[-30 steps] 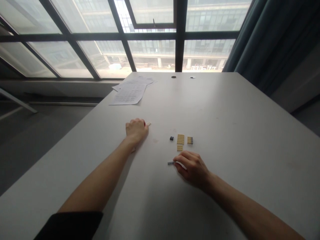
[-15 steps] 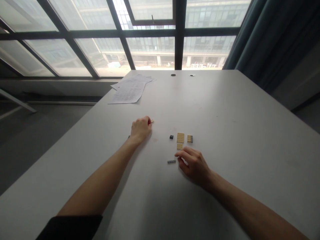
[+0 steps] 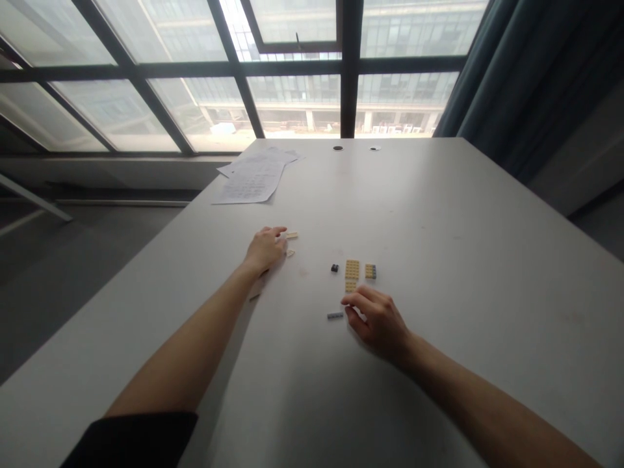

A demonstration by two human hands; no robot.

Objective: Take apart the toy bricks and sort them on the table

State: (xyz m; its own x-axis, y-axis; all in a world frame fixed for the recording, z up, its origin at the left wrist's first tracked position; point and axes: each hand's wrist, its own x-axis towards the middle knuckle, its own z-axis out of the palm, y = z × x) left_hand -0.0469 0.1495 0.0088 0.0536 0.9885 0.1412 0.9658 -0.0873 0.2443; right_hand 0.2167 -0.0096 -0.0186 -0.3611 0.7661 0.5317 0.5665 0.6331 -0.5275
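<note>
Windows (image 3: 273,71) span the whole back, a dark curtain (image 3: 526,78) hangs at the right, and the wide white surface (image 3: 463,247) runs out from under them. Loose paper sheets (image 3: 253,179) lie at its far left edge.

Both bare forearms stretch forward across the surface, well apart, the left one coming out of a black sleeve (image 3: 131,439). The left hand (image 3: 266,248) lies palm down, forefinger pointed out, the other fingers loosely curled, gripping nothing that shows. Its fingertip is right at a cream strip (image 3: 291,234), and a second cream piece (image 3: 290,253) sits just beside the thumb.

The right hand (image 3: 377,320) arches over the surface, knuckles up, fingers bent down and close together. Whether they pinch anything, I cannot tell. Its fingertips come down just short of a small tan plate (image 3: 350,285), and a grey bar (image 3: 335,316) lies just left of the thumb, apart from it.

Beyond that, in a row: a tiny dark piece (image 3: 334,268), a larger tan plate (image 3: 351,268) and a tan-and-grey brick (image 3: 370,271), near one another but not touching.
</note>
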